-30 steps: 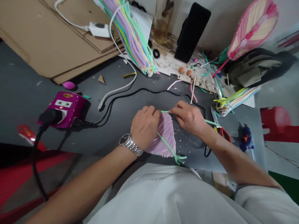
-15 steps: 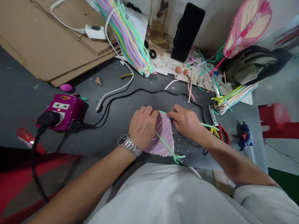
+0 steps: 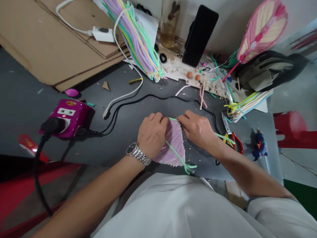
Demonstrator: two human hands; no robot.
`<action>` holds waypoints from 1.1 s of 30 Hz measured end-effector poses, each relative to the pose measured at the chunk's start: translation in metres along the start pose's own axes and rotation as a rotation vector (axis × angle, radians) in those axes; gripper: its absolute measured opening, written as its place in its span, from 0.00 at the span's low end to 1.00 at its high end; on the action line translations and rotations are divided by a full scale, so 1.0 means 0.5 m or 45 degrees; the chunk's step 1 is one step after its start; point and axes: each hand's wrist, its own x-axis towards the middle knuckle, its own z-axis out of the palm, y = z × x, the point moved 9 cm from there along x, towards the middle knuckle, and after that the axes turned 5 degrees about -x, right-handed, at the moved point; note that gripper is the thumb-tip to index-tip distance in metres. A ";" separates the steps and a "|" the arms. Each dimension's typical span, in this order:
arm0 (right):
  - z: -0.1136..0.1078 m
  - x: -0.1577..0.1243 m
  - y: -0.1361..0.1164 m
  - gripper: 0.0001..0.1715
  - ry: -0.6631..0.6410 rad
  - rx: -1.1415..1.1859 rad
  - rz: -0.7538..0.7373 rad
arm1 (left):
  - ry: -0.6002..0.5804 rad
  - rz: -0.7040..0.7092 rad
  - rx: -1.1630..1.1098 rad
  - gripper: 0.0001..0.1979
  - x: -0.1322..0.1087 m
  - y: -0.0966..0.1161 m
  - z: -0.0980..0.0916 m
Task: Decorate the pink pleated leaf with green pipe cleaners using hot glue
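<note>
A flat leaf-shaped piece of lilac pipe cleaners (image 3: 176, 142) lies on the dark table, edged by a green pipe cleaner (image 3: 178, 158). My left hand (image 3: 151, 134), with a watch on the wrist, is closed over the piece's left side and pinches its top edge. My right hand (image 3: 196, 128) pinches the green pipe cleaner at the tip of the piece, fingers closed. The green strand runs on under my right wrist towards the right.
Red-handled pliers (image 3: 235, 140) and a blue glue gun (image 3: 260, 147) lie to the right. A purple power strip (image 3: 69, 115) with black cable sits left. Bundles of pipe cleaners (image 3: 138, 39), a dark stand (image 3: 199, 34), cardboard (image 3: 49, 46) and a pink fan-shaped piece (image 3: 262, 29) are at the back.
Both hands have stayed on the lilac piece. The right hand's fingers have drawn in closer to its tip.
</note>
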 end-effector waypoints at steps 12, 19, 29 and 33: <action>0.001 0.027 -0.031 0.17 0.026 -0.032 -0.142 | 0.029 -0.021 -0.077 0.11 -0.001 -0.006 0.001; -0.005 0.043 -0.039 0.17 0.128 -0.051 -0.176 | 0.055 -0.113 -0.092 0.07 0.003 -0.020 -0.002; 0.003 0.048 -0.050 0.17 0.106 -0.092 -0.228 | 0.020 -0.158 -0.182 0.05 0.008 -0.026 0.001; 0.003 0.046 -0.049 0.16 0.135 -0.127 -0.234 | 0.145 -0.168 -0.534 0.14 -0.010 -0.060 -0.049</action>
